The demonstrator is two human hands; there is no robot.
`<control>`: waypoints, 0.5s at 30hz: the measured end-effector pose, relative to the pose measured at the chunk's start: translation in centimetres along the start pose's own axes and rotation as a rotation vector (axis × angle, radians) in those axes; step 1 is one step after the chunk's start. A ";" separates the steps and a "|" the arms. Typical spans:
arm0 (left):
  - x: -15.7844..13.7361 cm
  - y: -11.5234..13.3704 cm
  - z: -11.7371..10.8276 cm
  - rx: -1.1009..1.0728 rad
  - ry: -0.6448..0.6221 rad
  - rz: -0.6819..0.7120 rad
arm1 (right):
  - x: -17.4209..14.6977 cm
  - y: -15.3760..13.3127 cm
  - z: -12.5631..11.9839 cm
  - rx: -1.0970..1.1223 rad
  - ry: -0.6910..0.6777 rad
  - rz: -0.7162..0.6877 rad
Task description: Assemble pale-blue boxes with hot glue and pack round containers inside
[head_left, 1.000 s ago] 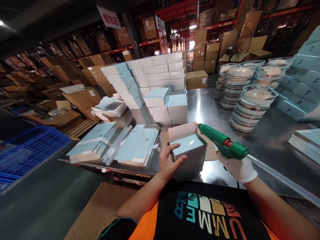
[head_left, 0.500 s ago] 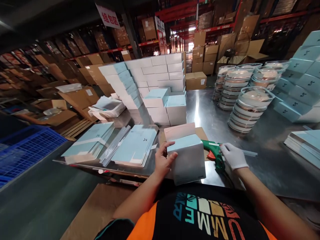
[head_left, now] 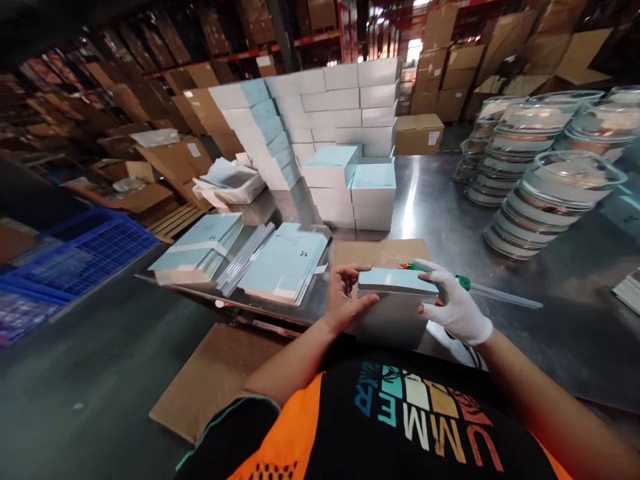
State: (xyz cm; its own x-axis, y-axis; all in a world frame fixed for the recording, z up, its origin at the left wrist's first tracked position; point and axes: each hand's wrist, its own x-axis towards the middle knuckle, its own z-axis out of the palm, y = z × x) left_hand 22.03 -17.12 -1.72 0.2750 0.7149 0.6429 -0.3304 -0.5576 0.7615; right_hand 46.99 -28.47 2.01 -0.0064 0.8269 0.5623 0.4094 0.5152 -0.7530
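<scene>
A pale-blue and white cardboard box [head_left: 393, 317] stands at the table's front edge, close against my shirt, its narrow blue top flap bowed slightly. My bare left hand [head_left: 346, 299] grips its left side, thumb in front and fingers around the upper corner. On the opposite side, my right hand [head_left: 454, 305], in a white glove with bare fingertips, holds the upper right corner between thumb and fingers. Behind that hand lies a green glue gun [head_left: 464, 282], mostly hidden, beside clear glue sticks [head_left: 507, 297]. A brown cardboard sheet [head_left: 383, 252] lies under the work.
Flat blue box blanks [head_left: 285, 260] and a banded stack [head_left: 200, 247] lie at left, with clear sticks [head_left: 245, 259] between. A wall of finished boxes [head_left: 330, 100] stands behind. Stacked round clear-lidded containers [head_left: 545, 200] stand at right. A blue crate [head_left: 95, 250] is on the floor.
My right hand has let go of the glue gun and moved left onto the box. The box now faces me with its raised flap folded down. The view has tilted downward.
</scene>
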 end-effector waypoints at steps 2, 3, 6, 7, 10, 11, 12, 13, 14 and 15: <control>0.4 0.1 -0.3 0.023 -0.037 0.073 | -0.3 -0.3 0.1 -0.031 -0.037 -0.097; 0.7 0.2 -0.5 0.065 -0.094 0.117 | -0.4 -0.7 0.2 -0.044 -0.056 -0.125; 1.4 1.0 -1.2 0.135 -0.268 0.254 | 0.0 -1.8 0.6 -0.051 -0.105 -0.158; 1.6 1.2 -1.3 0.127 -0.292 0.294 | 0.1 -2.0 0.6 -0.041 -0.114 -0.158; 1.8 1.5 -1.2 0.117 -0.290 0.357 | -0.2 -1.7 0.5 -0.034 -0.115 -0.138; 1.7 1.5 -1.1 0.119 -0.289 0.357 | -0.6 -1.3 0.5 -0.053 -0.101 -0.101; 1.5 1.4 -1.0 0.116 -0.294 0.353 | -1.2 -0.7 0.6 -0.081 -0.082 -0.042; 1.3 1.3 -0.9 0.109 -0.302 0.342 | -1.9 -0.1 0.9 -0.114 -0.060 0.034; 1.0 1.0 -0.9 0.099 -0.300 0.319 | -2.5 0.5 1.1 -0.147 -0.038 0.121; 0.7 0.7 -1.1 0.091 -0.276 0.284 | -2.9 1.1 1.5 -0.170 -0.022 0.205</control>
State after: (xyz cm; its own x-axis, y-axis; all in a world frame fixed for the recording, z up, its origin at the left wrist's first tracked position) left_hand 21.03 -16.53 -0.78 0.4204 0.3934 0.8176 -0.3502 -0.7609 0.5462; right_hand 46.13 -29.95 -1.00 0.0735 0.9158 0.3948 0.5515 0.2926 -0.7812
